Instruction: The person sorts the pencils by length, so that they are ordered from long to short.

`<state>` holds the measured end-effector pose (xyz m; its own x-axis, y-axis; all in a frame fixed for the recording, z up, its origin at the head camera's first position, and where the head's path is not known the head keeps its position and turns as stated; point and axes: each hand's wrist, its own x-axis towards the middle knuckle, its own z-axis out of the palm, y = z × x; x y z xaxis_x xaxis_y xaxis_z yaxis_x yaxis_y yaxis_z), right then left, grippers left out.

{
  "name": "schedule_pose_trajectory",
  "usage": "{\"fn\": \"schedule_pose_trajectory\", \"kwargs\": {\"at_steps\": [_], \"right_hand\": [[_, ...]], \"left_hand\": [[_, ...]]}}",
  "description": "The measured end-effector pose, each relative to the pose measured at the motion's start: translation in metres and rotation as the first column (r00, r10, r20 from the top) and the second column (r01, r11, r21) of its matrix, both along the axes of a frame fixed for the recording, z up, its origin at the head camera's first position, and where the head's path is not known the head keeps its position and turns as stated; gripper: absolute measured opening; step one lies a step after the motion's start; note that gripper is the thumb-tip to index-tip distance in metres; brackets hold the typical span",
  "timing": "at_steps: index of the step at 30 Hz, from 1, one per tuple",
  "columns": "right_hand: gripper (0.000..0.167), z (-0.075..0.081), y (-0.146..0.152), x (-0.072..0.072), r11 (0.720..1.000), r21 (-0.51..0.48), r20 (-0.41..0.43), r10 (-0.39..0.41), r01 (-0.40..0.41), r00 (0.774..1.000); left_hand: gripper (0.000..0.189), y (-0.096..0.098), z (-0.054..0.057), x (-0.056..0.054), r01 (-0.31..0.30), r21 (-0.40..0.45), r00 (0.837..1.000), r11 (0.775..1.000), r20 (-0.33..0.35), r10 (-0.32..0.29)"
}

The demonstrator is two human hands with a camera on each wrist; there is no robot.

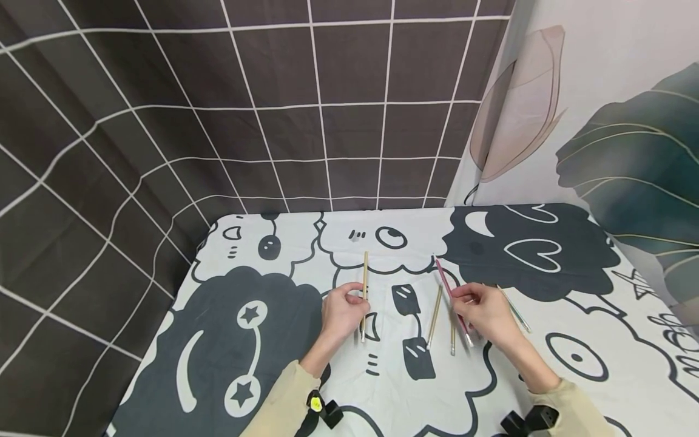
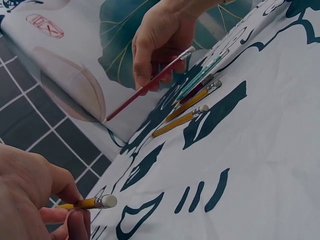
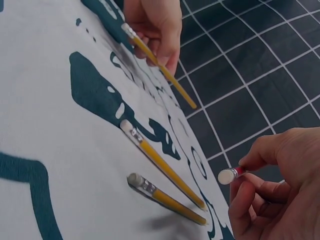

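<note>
My left hand [image 1: 345, 312] pinches a yellow pencil [image 1: 365, 267] between thumb and fingers. The white eraser end of that pencil points back toward me. A red pencil [image 1: 443, 279] is pinched in my right hand [image 1: 488, 312], its eraser end also toward me; the left wrist view shows it tilted above the cloth. Between the hands, two yellow pencils [image 1: 434, 317] [image 3: 170, 205] lie side by side on the cloth. Beyond them in the left wrist view lie a dark red pencil [image 2: 196, 90] and a green pencil [image 2: 205, 74], close under the right hand.
A white cloth [image 1: 453, 394] with black cartoon drawings covers the table. Behind it and to the left hangs a dark curtain [image 1: 349, 73] with a white grid. A pale curtain [image 1: 601, 48] with leaf prints hangs at the right.
</note>
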<state>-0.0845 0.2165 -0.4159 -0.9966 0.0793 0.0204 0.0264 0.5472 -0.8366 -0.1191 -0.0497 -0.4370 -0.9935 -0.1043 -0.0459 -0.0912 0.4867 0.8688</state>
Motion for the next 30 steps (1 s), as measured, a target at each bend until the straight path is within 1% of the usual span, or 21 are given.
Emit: {"fn": "schedule_pose_trajectory", "kwargs": {"at_steps": [7,14,21,30], "right_hand": [[0.019,-0.002,-0.014,-0.004,0.998,-0.058,0.039,0.000,0.003,0.999],[0.019,-0.002,-0.028,-0.006,0.995,-0.097,0.052,0.018,-0.013,0.999],[0.018,-0.003,-0.039,-0.010,0.995,-0.096,0.075,0.013,-0.006,0.997],[0.014,-0.006,-0.052,-0.014,0.996,-0.093,0.095,0.014,-0.006,0.995]], "left_hand": [[0.037,-0.007,0.000,0.001,-0.008,-0.020,1.000,1.000,0.008,0.008],[0.037,-0.014,-0.001,0.001,-0.006,-0.031,1.000,1.000,-0.007,0.006],[0.035,-0.020,-0.001,0.001,-0.004,-0.032,1.000,0.999,0.006,0.005],[0.036,-0.027,-0.001,0.000,-0.007,-0.055,1.000,0.998,0.000,0.007]]}}
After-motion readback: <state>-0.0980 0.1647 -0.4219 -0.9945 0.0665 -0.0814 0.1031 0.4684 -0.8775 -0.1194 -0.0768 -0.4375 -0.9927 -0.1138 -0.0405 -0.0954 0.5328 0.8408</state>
